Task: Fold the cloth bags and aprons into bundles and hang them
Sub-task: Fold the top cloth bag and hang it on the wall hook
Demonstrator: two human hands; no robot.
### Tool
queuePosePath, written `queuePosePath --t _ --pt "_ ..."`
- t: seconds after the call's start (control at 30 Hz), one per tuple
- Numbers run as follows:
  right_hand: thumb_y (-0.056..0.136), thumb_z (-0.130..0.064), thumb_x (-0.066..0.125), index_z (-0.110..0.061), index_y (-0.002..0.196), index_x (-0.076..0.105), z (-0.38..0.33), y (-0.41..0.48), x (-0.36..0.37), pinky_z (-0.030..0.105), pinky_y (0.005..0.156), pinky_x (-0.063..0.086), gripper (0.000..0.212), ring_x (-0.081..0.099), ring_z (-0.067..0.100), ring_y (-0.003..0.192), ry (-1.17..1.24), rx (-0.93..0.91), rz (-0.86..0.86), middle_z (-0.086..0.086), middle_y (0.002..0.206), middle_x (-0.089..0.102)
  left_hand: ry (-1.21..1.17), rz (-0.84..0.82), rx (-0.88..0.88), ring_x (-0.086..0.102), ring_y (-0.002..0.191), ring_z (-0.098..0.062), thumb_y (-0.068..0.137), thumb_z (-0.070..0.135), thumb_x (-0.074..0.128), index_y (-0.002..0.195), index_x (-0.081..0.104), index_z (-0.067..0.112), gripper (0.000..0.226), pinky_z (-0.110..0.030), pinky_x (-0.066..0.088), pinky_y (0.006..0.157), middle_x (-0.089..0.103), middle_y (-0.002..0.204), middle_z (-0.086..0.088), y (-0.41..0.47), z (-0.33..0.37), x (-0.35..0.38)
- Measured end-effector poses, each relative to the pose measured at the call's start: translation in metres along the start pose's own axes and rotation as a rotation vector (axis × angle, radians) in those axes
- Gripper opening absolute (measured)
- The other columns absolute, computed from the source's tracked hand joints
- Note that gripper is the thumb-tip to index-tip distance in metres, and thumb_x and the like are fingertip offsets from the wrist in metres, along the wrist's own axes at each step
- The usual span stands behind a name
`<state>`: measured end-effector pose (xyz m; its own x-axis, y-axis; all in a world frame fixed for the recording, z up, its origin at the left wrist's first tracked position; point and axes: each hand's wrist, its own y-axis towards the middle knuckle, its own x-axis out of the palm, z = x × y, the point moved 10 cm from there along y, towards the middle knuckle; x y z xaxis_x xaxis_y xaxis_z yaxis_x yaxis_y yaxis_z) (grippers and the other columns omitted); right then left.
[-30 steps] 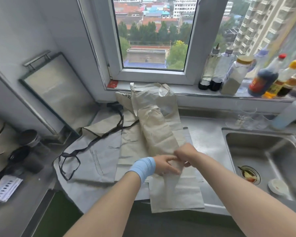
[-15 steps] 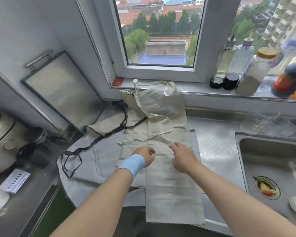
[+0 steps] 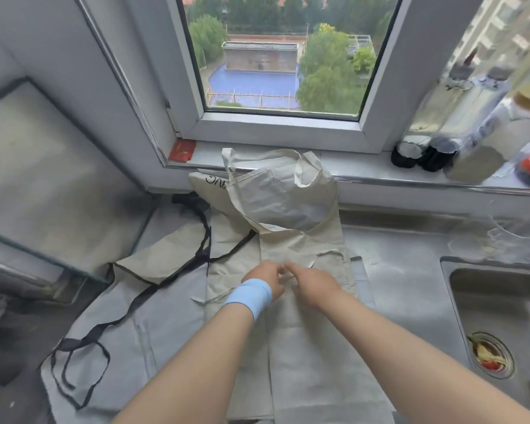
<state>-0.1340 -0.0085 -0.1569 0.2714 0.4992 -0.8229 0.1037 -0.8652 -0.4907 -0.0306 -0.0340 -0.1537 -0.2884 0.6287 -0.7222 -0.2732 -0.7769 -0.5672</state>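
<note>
The long strip of the cloth bag that stood raised between the hands a second ago now lies flat on the desk, its near end hanging toward the desk's front edge. Half a second ago the two hands were apart on the cloth; now they have closed in on each other at the strip's middle. The left hand, with a blue band at the wrist, and the right hand almost touch, fingers curled down onto the fabric. They seem to pinch a small fold or a strap there, but motion blur hides the tips, so whether they are clamped on cloth or only pressing it cannot be told.

The bag's far part is still bunched against the sill, its handles standing up loose. A second bag with dark lettering peeks out behind it. The grey apron lies spread under and left of the bag, its black ties looping near the desk's edge.

Laying the strip down suggests the lengthwise fold is done and the cross fold or roll into a bundle comes next, likely starting from where the hands meet. Nothing is bundled or hung yet, and the apron is untouched, so most of the task remains. The loose handles may need tucking in before the bundle holds.
</note>
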Motion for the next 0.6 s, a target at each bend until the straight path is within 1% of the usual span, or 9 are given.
queuePosePath --t 0.1,0.17,0.27,0.33,0.37,0.4,0.47,0.53,0.6 --pt "0.09 -0.024 0.048 -0.029 0.126 0.053 -0.004 0.016 0.002 0.034 0.084 0.049 0.036 0.061 0.027 0.112 -0.063 0.016 0.018 0.0 0.125 0.064 0.075 -0.058 0.047 0.063 0.104 -0.02 0.08 0.022 0.062 0.112 0.064 0.028 0.032 -0.032 0.051 0.092 0.066 0.116 0.005 0.018 -0.002 0.01" --pt "0.092 -0.026 0.05 -0.023 0.11 0.062 0.001 0.023 -0.003 0.033 0.08 0.047 0.022 0.062 0.029 0.107 -0.042 0.044 0.064 0.004 0.116 0.067 0.115 -0.078 0.037 0.062 0.103 -0.02 0.082 0.028 0.061 0.108 0.065 0.029 0.026 -0.028 0.049 0.088 0.066 0.112 0.005 0.028 -0.006 0.011" --pt "0.089 -0.028 0.058 -0.023 0.092 0.066 0.022 0.026 -0.024 0.03 0.074 0.045 0.009 0.064 0.026 0.098 0.197 0.131 0.164 0.004 0.102 0.071 0.08 -0.083 0.029 0.062 0.094 -0.022 0.088 0.034 0.055 0.099 0.066 0.027 0.017 -0.026 0.044 0.076 0.067 0.1 0.002 0.034 -0.005 0.006" --pt "0.088 -0.024 0.063 -0.023 0.079 0.065 0.039 0.026 -0.041 0.029 0.072 0.047 0.009 0.066 0.021 0.088 0.38 0.208 0.226 0.002 0.09 0.073 -0.058 -0.062 0.016 0.061 0.074 -0.02 0.091 0.033 0.053 0.088 0.062 0.024 0.013 -0.025 0.044 0.067 0.067 0.083 0.003 0.037 -0.005 -0.003" --pt "0.087 -0.021 0.063 -0.021 0.076 0.065 0.051 0.024 -0.049 0.029 0.07 0.049 0.011 0.068 0.019 0.08 0.501 0.248 0.247 0.001 0.084 0.074 -0.204 -0.045 -0.001 0.059 0.062 -0.018 0.092 0.031 0.053 0.085 0.058 0.022 0.012 -0.025 0.045 0.061 0.067 0.074 0.005 0.038 0.0 -0.009" --pt "0.086 -0.017 0.061 -0.018 0.076 0.067 0.059 0.022 -0.057 0.028 0.065 0.051 0.012 0.069 0.018 0.071 0.658 0.28 0.249 0.0 0.08 0.074 -0.37 -0.022 -0.012 0.057 0.053 -0.017 0.092 0.027 0.054 0.082 0.055 0.021 0.012 -0.025 0.044 0.056 0.065 0.067 0.006 0.04 0.007 -0.017" --pt "0.09 -0.017 0.057 -0.014 0.087 0.068 0.065 0.017 -0.063 0.026 0.051 0.045 0.012 0.07 0.018 0.06 0.993 0.288 0.167 0.0 0.082 0.075 -0.631 0.018 -0.007 0.055 0.045 -0.017 0.092 0.015 0.056 0.079 0.053 0.016 0.014 -0.025 0.044 0.052 0.062 0.061 0.0 0.037 0.032 -0.032" --pt "0.095 -0.023 0.054 -0.012 0.096 0.069 0.057 0.012 -0.067 0.026 0.051 0.041 0.019 0.07 0.019 0.063 1.244 0.22 0.003 0.003 0.086 0.074 -0.819 0.004 0.024 0.057 0.045 -0.013 0.092 0.005 0.056 0.08 0.056 0.012 0.013 -0.025 0.05 0.051 0.061 0.063 -0.003 0.033 0.067 -0.039" --pt "0.097 -0.025 0.054 -0.013 0.103 0.07 0.055 0.006 -0.077 0.028 0.059 0.046 0.022 0.07 0.018 0.069 1.377 0.124 -0.082 0.004 0.088 0.071 -0.887 0.026 0.03 0.061 0.053 -0.01 0.087 0.004 0.059 0.077 0.064 0.013 0.015 -0.029 0.058 0.063 0.064 0.066 -0.003 0.032 0.096 -0.041"
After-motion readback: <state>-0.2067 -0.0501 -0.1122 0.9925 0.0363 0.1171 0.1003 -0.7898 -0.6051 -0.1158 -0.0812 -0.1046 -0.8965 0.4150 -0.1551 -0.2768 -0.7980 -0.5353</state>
